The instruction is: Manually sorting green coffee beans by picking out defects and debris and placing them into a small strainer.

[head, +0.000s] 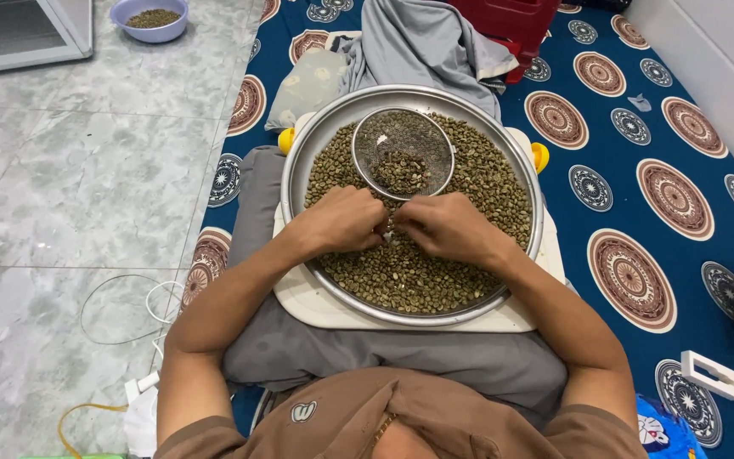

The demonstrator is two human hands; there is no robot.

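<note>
My left hand (339,221) and right hand (445,227) rest curled, fingertips meeting, on the green coffee beans (401,276) in the round metal tray (299,161) at the frame's centre. I cannot tell what they pinch. A mesh sieve (403,151) with some beans lies just above them.

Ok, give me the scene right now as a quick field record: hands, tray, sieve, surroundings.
left hand: resting on the beans, fingers curled toward the right hand
right hand: on the beans, fingertips meeting the left hand's
tray: round shiny metal tray filled with greenish-brown beans, set on a white board
sieve: small round wire-mesh sieve lying in the tray, a few beans inside
floor: grey marble tiles, lavender plastic bowl of beans at far left
mat: blue patterned mat
</note>
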